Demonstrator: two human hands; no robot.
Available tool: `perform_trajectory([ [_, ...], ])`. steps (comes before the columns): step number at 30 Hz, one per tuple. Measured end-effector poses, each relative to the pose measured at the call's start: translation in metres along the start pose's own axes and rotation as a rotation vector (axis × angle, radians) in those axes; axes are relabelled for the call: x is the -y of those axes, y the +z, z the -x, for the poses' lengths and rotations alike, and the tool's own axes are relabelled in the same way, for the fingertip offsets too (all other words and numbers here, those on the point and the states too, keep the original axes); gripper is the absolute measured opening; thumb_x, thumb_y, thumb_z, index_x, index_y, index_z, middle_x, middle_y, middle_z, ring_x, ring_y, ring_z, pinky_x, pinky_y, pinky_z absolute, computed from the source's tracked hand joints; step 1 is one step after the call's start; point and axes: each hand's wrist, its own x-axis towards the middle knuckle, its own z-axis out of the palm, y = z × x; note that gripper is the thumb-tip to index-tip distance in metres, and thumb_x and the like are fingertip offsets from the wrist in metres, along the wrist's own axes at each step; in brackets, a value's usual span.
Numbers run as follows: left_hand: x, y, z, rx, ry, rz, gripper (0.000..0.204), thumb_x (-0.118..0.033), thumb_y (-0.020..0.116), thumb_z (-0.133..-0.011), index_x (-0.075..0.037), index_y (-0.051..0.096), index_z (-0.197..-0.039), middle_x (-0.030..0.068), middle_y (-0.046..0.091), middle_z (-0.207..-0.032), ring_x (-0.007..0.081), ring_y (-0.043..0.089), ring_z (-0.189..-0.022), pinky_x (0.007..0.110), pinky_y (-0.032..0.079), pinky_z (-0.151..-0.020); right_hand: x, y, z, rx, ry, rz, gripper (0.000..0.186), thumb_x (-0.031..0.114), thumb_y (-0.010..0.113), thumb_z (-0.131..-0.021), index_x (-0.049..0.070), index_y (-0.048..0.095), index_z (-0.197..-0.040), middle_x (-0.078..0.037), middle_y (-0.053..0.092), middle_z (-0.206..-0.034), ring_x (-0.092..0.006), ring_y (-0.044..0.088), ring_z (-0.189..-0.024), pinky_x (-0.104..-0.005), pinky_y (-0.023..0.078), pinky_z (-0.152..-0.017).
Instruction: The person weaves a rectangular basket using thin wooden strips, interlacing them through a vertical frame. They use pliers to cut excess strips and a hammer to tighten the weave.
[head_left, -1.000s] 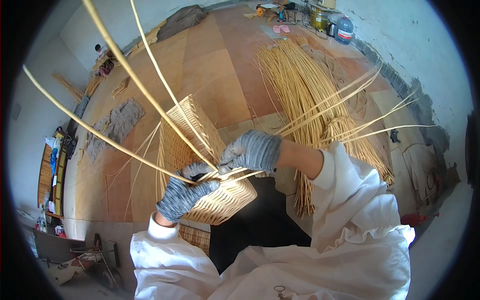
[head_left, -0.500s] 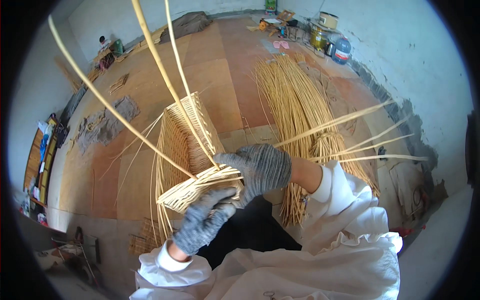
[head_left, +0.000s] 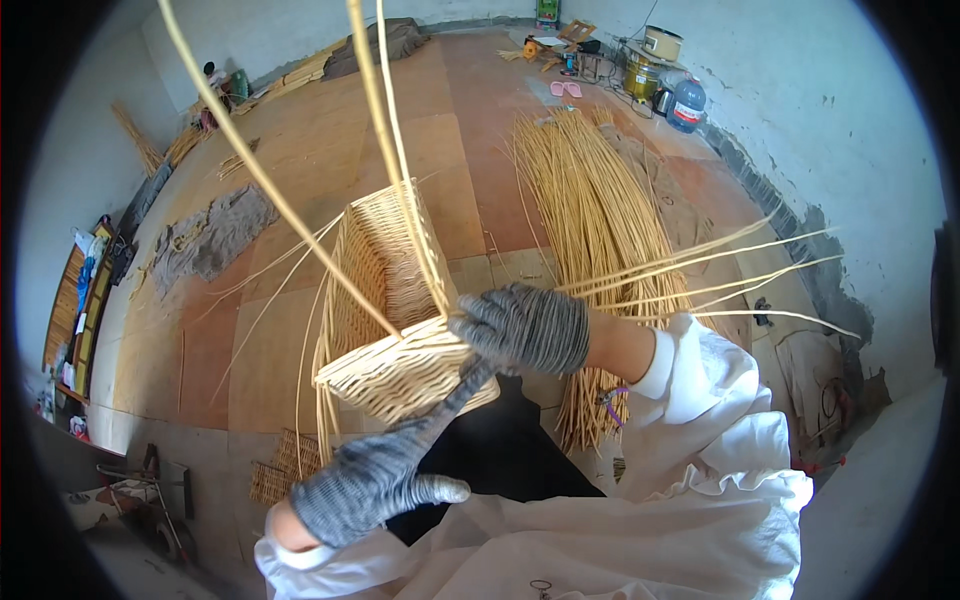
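A rectangular wicker basket (head_left: pixel 395 378) sits tilted in front of my lap, its woven near wall facing me. Three long, thick canes (head_left: pixel 262 180) rise from its near rim. My right hand (head_left: pixel 525 328), in a grey knit glove, is closed round the basket's near right corner. Thin loose strands (head_left: pixel 720 262) stick out to the right past that wrist. Below the near wall is my left hand (head_left: pixel 385 475), gloved alike, thumb spread and fingers stretched toward the same corner. Its fingertips reach the basket beside my right hand; whether they touch a strand is hidden.
A large bundle of willow rods (head_left: pixel 590 200) lies on the floor to the right. Grey cloth (head_left: pixel 215 235) is spread at the left. A water jug (head_left: pixel 686 105) and pink slippers (head_left: pixel 566 89) are far right. A small woven panel (head_left: pixel 285 465) lies near the basket.
My left hand has drawn back toward the lower left, its thumb and fingers spreading. My right hand stays at the corner. The basket and its upright canes appear shifted slightly right.
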Motion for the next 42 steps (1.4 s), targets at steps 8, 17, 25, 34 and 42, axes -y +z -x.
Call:
perform_trajectory([
  [8, 0.078, -0.089, 0.018, -0.5, 0.165, 0.149, 0.06, -0.014, 0.079, -0.068, -0.001, 0.055, -0.121, 0.0103, 0.058, -0.12, 0.0192, 0.055, -0.112, 0.036, 0.046, -0.094, -0.003, -0.01, 0.003, 0.019, -0.101, -0.084, 0.042, 0.026, 0.054, -0.085, -0.002, 0.055, -0.116, -0.019, 0.06, -0.11, -0.0268, 0.064, -0.089, -0.0366, 0.052, -0.074],
  [17, 0.08, -0.025, -0.1, -0.153, 0.261, 0.35, 0.026, 0.001, 0.075, -0.073, -0.003, 0.069, -0.098, 0.0039, 0.067, -0.096, 0.004, 0.059, -0.076, 0.018, 0.046, -0.062, -0.007, 0.004, 0.024, -0.055, 0.374, -0.524, 0.038, 0.015, 0.064, -0.075, 0.008, 0.059, -0.112, -0.016, 0.065, -0.094, -0.0293, 0.065, -0.085, -0.0378, 0.052, -0.072],
  [25, 0.09, -0.021, -0.094, -0.328, 0.104, 0.433, 0.019, 0.0, 0.074, -0.077, 0.003, 0.066, -0.094, 0.0065, 0.069, -0.085, 0.0082, 0.063, -0.075, 0.021, 0.052, -0.069, -0.024, 0.014, -0.002, 0.081, 0.331, -0.618, 0.027, 0.015, 0.062, -0.075, 0.011, 0.062, -0.102, -0.012, 0.066, -0.084, -0.0312, 0.065, -0.08, -0.0403, 0.051, -0.068],
  [34, 0.115, -0.032, -0.114, -0.42, 0.016, 0.47, 0.018, -0.006, 0.074, -0.078, 0.003, 0.067, -0.092, 0.0074, 0.068, -0.08, 0.0103, 0.062, -0.07, 0.023, 0.051, -0.065, 0.006, 0.008, 0.009, -0.231, 0.248, 0.075, 0.03, 0.023, 0.059, -0.073, 0.006, 0.063, -0.097, -0.008, 0.06, -0.094, -0.0251, 0.059, -0.09, -0.0362, 0.049, -0.075],
  [42, 0.105, -0.029, -0.117, -0.462, -0.002, 0.457, 0.017, -0.005, 0.074, -0.078, 0.003, 0.066, -0.092, 0.0084, 0.068, -0.081, 0.0115, 0.062, -0.071, 0.024, 0.05, -0.067, 0.005, 0.007, 0.009, -0.16, 0.259, 0.061, 0.025, 0.024, 0.058, -0.072, 0.002, 0.06, -0.085, -0.01, 0.056, -0.079, -0.026, 0.057, -0.074, -0.0371, 0.047, -0.069],
])
